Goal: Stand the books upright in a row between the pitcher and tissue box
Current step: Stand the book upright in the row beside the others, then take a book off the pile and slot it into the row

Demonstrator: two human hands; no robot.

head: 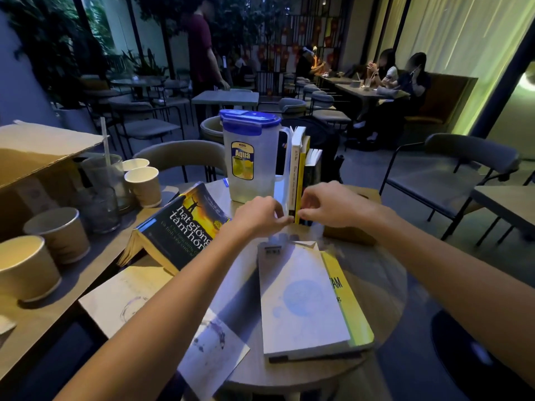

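Observation:
A clear pitcher with a blue lid stands at the back of the round table. Right of it, three books stand upright: white, yellow and dark. My left hand and right hand pinch the lower front edges of these books from either side. The wooden tissue box lies behind my right hand, mostly hidden. A white book stacked on a yellow book lies flat near me. A dark book with an orange cover rests tilted at the left.
Several paper cups and glasses crowd the wooden table at the left, beside a cardboard box. Flat books or papers lie at the front left. Chairs stand around, and people sit at the back right.

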